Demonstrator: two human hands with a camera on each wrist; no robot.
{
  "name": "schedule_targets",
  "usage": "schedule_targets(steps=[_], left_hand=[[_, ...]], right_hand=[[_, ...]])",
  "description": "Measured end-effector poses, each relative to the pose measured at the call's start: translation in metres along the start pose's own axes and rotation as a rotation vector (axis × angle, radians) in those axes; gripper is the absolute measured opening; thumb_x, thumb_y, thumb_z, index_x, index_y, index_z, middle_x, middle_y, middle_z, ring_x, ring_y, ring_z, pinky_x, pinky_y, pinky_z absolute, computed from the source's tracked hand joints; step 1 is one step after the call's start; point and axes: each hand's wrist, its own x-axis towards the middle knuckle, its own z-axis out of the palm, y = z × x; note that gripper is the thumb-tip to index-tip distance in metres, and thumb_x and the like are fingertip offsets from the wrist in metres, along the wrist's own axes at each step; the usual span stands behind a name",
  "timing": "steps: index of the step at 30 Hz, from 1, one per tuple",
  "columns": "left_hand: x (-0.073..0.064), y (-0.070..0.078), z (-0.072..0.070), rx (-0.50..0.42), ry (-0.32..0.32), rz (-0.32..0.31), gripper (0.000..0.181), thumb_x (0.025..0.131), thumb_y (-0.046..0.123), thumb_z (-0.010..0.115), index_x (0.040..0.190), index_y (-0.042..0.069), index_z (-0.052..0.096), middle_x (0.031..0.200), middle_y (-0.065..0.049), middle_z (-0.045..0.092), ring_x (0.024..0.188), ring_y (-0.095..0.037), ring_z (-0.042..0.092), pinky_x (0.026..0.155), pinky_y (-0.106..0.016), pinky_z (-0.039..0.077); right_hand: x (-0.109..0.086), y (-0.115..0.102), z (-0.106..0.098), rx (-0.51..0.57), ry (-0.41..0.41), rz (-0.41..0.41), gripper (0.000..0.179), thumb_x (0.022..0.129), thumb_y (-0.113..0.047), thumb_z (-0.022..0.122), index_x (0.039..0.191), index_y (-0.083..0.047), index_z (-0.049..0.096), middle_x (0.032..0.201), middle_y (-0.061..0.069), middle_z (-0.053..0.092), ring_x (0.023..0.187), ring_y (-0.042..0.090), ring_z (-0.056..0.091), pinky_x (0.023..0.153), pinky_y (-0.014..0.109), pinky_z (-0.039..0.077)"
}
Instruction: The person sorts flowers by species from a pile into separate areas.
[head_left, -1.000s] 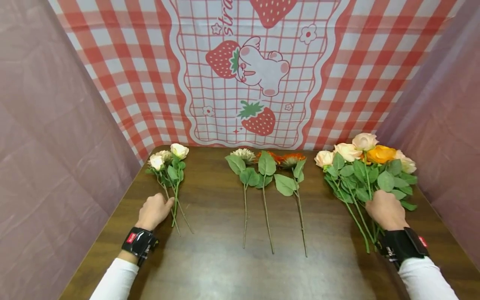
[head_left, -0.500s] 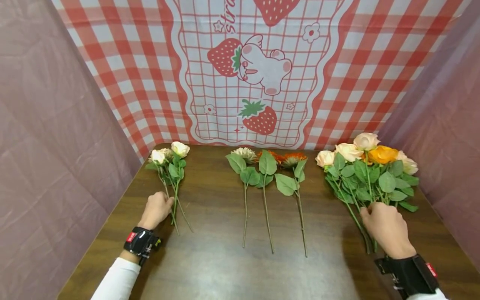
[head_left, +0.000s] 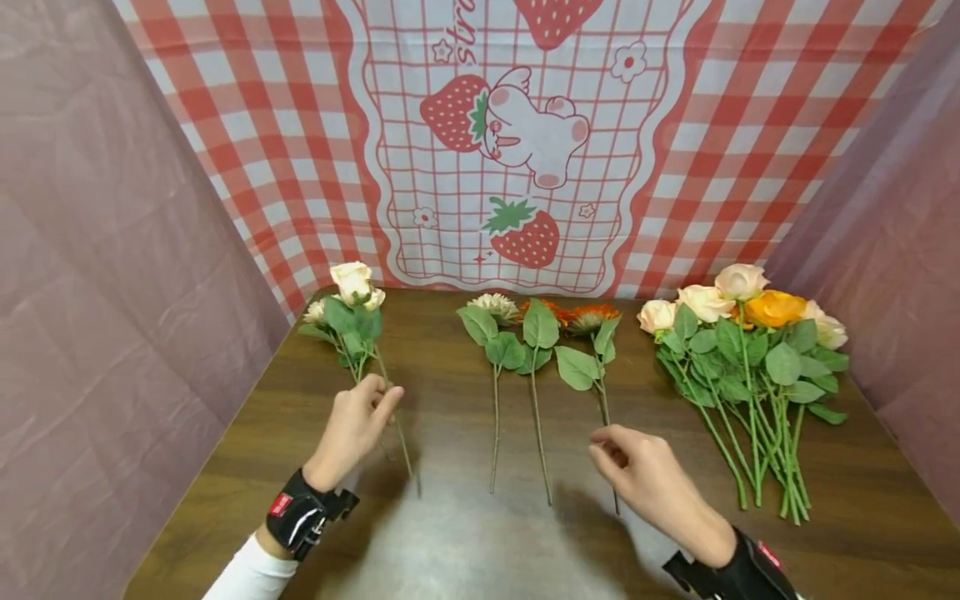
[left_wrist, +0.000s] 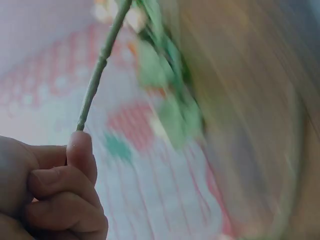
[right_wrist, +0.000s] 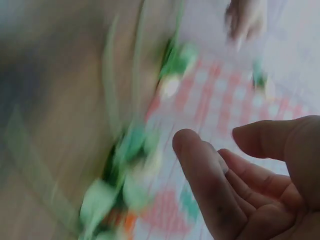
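In the head view my left hand (head_left: 358,427) pinches the stem of a white rose (head_left: 351,280), raised over the table's left side. The left wrist view shows its green stem (left_wrist: 95,80) between thumb and fingers. Just behind it lie other pale flowers (head_left: 317,313), partly covered by its leaves. My right hand (head_left: 651,477) hovers over the lower stem of an orange flower (head_left: 592,318), holding nothing. Thumb and forefinger stand apart in the right wrist view, the other fingers loosely bent.
A cream daisy-like flower (head_left: 495,308) and orange flowers lie in a middle row, stems toward me. At right rests a bunch of peach roses (head_left: 705,303) with an orange bloom (head_left: 777,308). A checked cloth (head_left: 720,167) hangs behind the wooden table (head_left: 450,550).
My left hand has lifted the white rose and moved right with it. My right hand has left the rose bunch and moved left to the middle row.
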Motion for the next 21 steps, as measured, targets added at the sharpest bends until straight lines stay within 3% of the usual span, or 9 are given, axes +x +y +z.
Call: schedule_targets(steps=[7,12,16,18,21], left_hand=[[-0.021,0.065,0.039,-0.274,-0.232,0.129,0.012,0.09,0.022,0.059,0.084,0.011,0.058,0.068,-0.005,0.067,0.054,-0.007,0.058,0.043,-0.022,0.048],[-0.036,0.093,0.064,-0.393,-0.332,0.214,0.014,0.091,0.023,0.057,0.082,0.012,0.055,0.065,-0.002,0.067,0.056,-0.002,0.058,0.045,-0.017,0.047],[-0.039,0.096,0.072,-0.39,-0.348,0.275,0.012,0.091,0.021,0.057,0.084,0.011,0.055,0.065,-0.002,0.067,0.055,0.0,0.056,0.046,-0.013,0.044],[-0.038,0.092,0.072,-0.363,-0.348,0.267,0.01,0.091,0.02,0.057,0.087,0.011,0.056,0.064,-0.003,0.067,0.054,-0.001,0.055,0.047,-0.013,0.045],[-0.034,0.078,0.066,-0.277,-0.336,0.202,0.008,0.091,0.018,0.057,0.09,0.01,0.058,0.063,-0.002,0.064,0.053,-0.002,0.053,0.046,-0.017,0.046]], right_hand=[[-0.004,-0.055,0.041,0.395,-0.231,-0.063,0.028,0.09,-0.022,0.059,0.114,-0.008,0.058,0.083,-0.001,0.068,0.07,0.004,0.059,0.06,0.03,0.054],[-0.016,-0.069,0.059,0.596,-0.272,0.012,0.022,0.089,-0.02,0.061,0.105,-0.005,0.059,0.076,0.008,0.069,0.061,0.01,0.061,0.052,0.029,0.055],[-0.023,-0.064,0.061,0.68,-0.256,0.113,0.012,0.086,-0.012,0.063,0.094,-0.002,0.061,0.067,0.014,0.067,0.052,0.015,0.06,0.044,0.031,0.054],[-0.024,-0.054,0.057,0.664,-0.219,0.14,0.012,0.085,-0.009,0.063,0.093,-0.001,0.062,0.068,0.015,0.067,0.052,0.016,0.06,0.044,0.032,0.054],[-0.024,-0.03,0.043,0.547,-0.114,0.151,0.01,0.083,-0.003,0.064,0.093,0.0,0.063,0.069,0.015,0.067,0.051,0.017,0.061,0.043,0.031,0.054]])
